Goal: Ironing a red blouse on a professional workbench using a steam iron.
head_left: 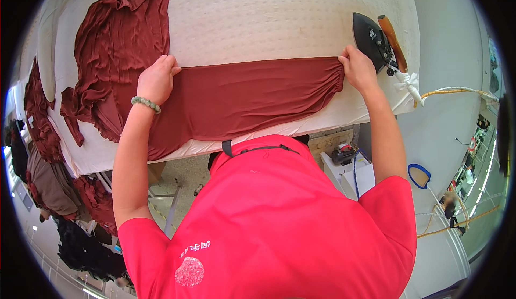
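A dark red garment lies on the padded white ironing table, its body crumpled at the left. One sleeve stretches flat to the right along the near edge, ending in a gathered cuff. My left hand, with a beaded bracelet on the wrist, pinches the sleeve's upper edge near the body. My right hand pinches the cuff end at its upper corner. Between them the edge runs nearly straight. Just beyond my right hand stands a black iron with a wooden handle.
A white cloth wraps the iron's hose joint, and a hose runs off right. More red garments and dark clothes hang at the left. Below the table's near edge are a small motor and a white cabinet.
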The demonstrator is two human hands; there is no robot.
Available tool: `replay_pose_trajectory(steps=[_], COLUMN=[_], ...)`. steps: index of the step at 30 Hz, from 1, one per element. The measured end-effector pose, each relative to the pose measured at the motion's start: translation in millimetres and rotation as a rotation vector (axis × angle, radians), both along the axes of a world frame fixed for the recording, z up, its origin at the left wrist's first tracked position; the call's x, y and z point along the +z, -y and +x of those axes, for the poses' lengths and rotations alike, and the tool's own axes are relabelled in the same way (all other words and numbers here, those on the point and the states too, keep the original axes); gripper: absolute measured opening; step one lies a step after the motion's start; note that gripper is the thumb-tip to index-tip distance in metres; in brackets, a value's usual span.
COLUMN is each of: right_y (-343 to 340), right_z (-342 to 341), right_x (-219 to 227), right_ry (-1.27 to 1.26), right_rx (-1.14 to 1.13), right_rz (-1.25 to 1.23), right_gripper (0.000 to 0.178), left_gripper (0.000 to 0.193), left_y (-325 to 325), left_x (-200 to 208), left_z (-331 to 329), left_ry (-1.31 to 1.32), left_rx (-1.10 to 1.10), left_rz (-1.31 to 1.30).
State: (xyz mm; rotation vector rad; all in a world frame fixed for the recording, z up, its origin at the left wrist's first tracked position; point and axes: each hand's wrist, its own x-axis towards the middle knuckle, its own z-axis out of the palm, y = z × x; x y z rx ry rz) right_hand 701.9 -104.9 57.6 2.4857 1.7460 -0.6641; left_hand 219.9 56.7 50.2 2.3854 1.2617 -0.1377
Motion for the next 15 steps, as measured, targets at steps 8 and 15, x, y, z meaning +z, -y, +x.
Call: replay_pose_trajectory(steps=[8, 15], right_y=[-3.0, -9.2], right_z=[-2.5, 1.0], right_x=[3.8, 2.9], right_ry=[0.046, 0.041], right_rx=[-0.025, -0.001], right_rz=[-0.019, -0.035], right_gripper=[0.015, 0.020], left_gripper=[0.013, 0.013], left_y=[2.6, 5.9], left_x=[-3.2, -5.8], left_z=[0.9, 2.9], left_ry=[0.010, 0.019], left_rx=[0.023, 0.025], left_rz=[0.043, 0.127])
